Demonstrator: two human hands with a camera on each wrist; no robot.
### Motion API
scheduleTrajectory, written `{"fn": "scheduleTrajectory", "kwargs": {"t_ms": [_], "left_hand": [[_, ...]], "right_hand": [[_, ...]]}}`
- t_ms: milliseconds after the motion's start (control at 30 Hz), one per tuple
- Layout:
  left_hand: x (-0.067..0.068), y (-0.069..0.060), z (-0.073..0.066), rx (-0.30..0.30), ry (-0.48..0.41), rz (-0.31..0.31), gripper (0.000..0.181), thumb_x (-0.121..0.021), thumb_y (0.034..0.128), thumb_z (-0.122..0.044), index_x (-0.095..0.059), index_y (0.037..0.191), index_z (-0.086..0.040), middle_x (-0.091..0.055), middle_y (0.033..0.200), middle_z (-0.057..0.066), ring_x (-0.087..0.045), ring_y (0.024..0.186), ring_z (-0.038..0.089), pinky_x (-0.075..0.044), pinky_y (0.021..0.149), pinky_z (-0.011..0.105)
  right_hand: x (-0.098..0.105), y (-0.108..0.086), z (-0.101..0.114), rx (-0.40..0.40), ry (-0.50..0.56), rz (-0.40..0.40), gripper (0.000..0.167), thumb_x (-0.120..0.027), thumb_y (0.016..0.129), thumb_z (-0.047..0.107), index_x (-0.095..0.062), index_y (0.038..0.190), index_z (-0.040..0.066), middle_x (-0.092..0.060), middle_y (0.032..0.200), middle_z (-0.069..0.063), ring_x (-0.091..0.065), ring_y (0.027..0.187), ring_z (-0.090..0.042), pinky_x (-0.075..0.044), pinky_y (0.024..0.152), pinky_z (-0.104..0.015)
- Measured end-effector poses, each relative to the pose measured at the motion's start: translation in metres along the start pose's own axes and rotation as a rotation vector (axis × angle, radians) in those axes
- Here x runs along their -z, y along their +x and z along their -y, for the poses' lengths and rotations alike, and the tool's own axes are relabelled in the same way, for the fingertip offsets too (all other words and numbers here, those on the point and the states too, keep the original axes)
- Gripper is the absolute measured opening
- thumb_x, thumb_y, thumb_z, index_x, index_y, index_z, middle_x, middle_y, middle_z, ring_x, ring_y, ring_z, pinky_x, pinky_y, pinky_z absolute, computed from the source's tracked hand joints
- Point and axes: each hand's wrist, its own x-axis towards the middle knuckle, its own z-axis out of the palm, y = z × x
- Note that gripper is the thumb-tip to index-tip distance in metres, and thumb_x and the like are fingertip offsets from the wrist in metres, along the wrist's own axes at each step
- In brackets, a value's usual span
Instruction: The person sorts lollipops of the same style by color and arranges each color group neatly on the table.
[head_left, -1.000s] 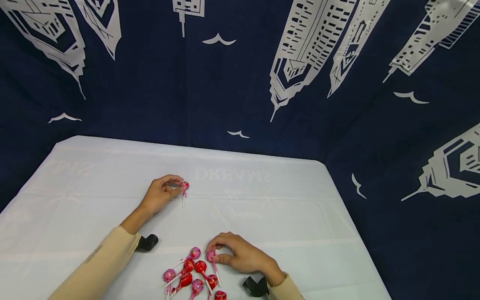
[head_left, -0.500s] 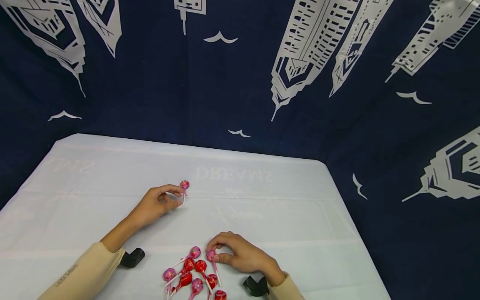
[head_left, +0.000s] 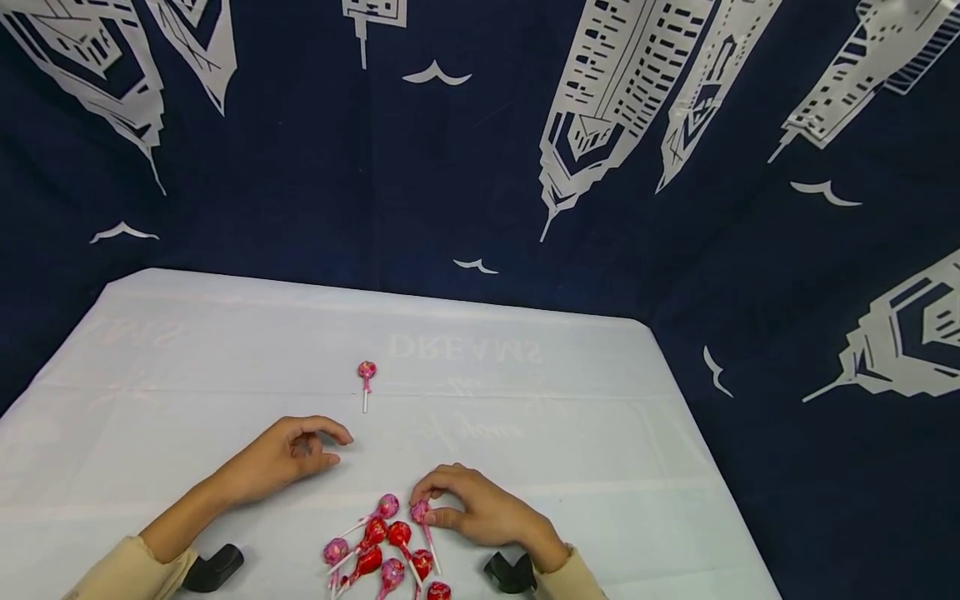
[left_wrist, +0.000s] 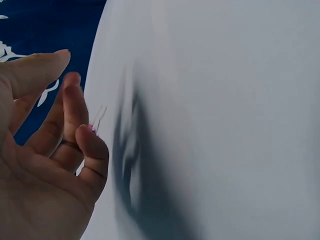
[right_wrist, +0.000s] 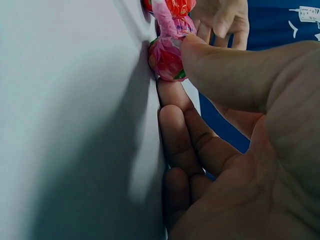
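Observation:
In the head view a pink-wrapped lollipop [head_left: 367,370] lies alone near the middle of the white table, its stick toward me. My left hand [head_left: 288,454] hovers short of it, fingers loosely bent and holding nothing; the left wrist view shows that hand [left_wrist: 55,145] with a gap between thumb and fingers. My right hand [head_left: 487,508] pinches the head of another pink lollipop [head_left: 419,512] between thumb and fingers, low at the table. The right wrist view shows the thumb on this lollipop's wrapper [right_wrist: 169,59]. Beside it lies a loose pile of red lollipops [head_left: 368,559] and pink lollipops [head_left: 392,573].
A white cloth covers the table [head_left: 600,450]. Behind it hangs a dark blue curtain [head_left: 300,167] with white building prints. Black wrist mounts [head_left: 213,568] sit by both sleeves. The pile reaches the bottom edge of the head view.
My left hand has let go of the lone lollipop and drawn back toward me and to the left. The lollipop stays on the table. My right hand has kept its place.

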Motion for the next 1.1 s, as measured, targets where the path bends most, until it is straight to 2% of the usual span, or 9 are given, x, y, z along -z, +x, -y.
{"fn": "scheduleTrajectory", "kwargs": {"t_ms": [233, 367, 433, 500, 567, 833, 933, 1100], "left_hand": [[-0.001, -0.018, 0.003, -0.036, -0.034, 0.093, 0.02, -0.072, 0.0919, -0.015, -0.07, 0.111, -0.01, -0.054, 0.076, -0.001, -0.042, 0.061, 0.002, -0.039, 0.053, 0.027], [-0.006, -0.024, 0.002, -0.065, -0.052, 0.17, 0.018, -0.072, 0.0922, -0.017, -0.07, 0.11, -0.013, -0.063, 0.091, 0.005, -0.048, 0.068, 0.007, -0.041, 0.056, 0.027], [-0.009, -0.027, 0.003, -0.084, -0.045, 0.2, 0.017, -0.072, 0.0925, -0.018, -0.07, 0.109, -0.015, -0.065, 0.103, 0.005, -0.052, 0.072, 0.01, -0.042, 0.058, 0.027], [-0.011, -0.03, 0.004, -0.088, -0.042, 0.224, 0.016, -0.072, 0.0927, -0.019, -0.07, 0.108, -0.016, -0.066, 0.107, 0.004, -0.054, 0.073, 0.012, -0.043, 0.059, 0.027], [-0.012, -0.033, 0.005, -0.09, -0.034, 0.237, 0.016, -0.072, 0.0925, -0.02, -0.07, 0.108, -0.017, -0.066, 0.107, 0.002, -0.055, 0.073, 0.012, -0.043, 0.059, 0.026], [-0.018, -0.041, 0.006, -0.014, -0.021, 0.261, 0.02, -0.074, 0.0902, -0.027, -0.071, 0.109, -0.021, -0.065, 0.098, 0.0, -0.054, 0.08, 0.01, -0.037, 0.064, 0.03], [-0.021, -0.042, 0.006, -0.031, -0.02, 0.261, 0.019, -0.074, 0.0902, -0.029, -0.071, 0.108, -0.022, -0.065, 0.1, 0.0, -0.054, 0.083, 0.012, -0.035, 0.065, 0.032], [-0.025, -0.042, 0.01, -0.12, -0.034, 0.247, 0.018, -0.074, 0.0904, -0.027, -0.07, 0.107, -0.02, -0.067, 0.102, 0.0, -0.053, 0.082, 0.015, -0.039, 0.068, 0.03]], "right_hand": [[0.0, 0.0, 0.0, 0.012, 0.01, -0.004, 0.021, -0.065, 0.097, 0.029, -0.065, 0.117, 0.023, -0.064, 0.11, 0.012, -0.054, 0.103, -0.005, -0.041, 0.096, -0.021], [0.001, -0.001, 0.0, 0.008, 0.002, -0.002, 0.021, -0.065, 0.097, 0.028, -0.064, 0.118, 0.024, -0.064, 0.11, 0.012, -0.053, 0.104, -0.005, -0.041, 0.096, -0.021], [0.001, -0.001, 0.001, 0.004, 0.002, 0.0, 0.021, -0.065, 0.097, 0.028, -0.064, 0.118, 0.024, -0.063, 0.111, 0.012, -0.053, 0.104, -0.005, -0.042, 0.096, -0.022], [0.001, -0.001, 0.001, 0.0, 0.007, 0.004, 0.021, -0.065, 0.097, 0.028, -0.064, 0.118, 0.024, -0.063, 0.111, 0.012, -0.053, 0.105, -0.005, -0.042, 0.097, -0.022], [0.001, -0.001, 0.001, 0.002, 0.008, 0.003, 0.022, -0.065, 0.097, 0.028, -0.064, 0.119, 0.023, -0.064, 0.112, 0.011, -0.053, 0.105, -0.005, -0.042, 0.097, -0.022], [0.0, 0.0, 0.0, 0.015, 0.015, 0.004, 0.021, -0.065, 0.097, 0.027, -0.064, 0.118, 0.022, -0.064, 0.111, 0.01, -0.054, 0.104, -0.006, -0.041, 0.097, -0.021], [0.0, 0.0, 0.0, 0.018, 0.015, 0.005, 0.021, -0.065, 0.097, 0.027, -0.064, 0.118, 0.022, -0.064, 0.111, 0.01, -0.054, 0.104, -0.007, -0.04, 0.097, -0.021], [0.001, 0.0, 0.0, 0.025, 0.01, 0.003, 0.021, -0.065, 0.098, 0.027, -0.064, 0.118, 0.022, -0.065, 0.11, 0.011, -0.054, 0.105, -0.006, -0.04, 0.097, -0.021]]}}
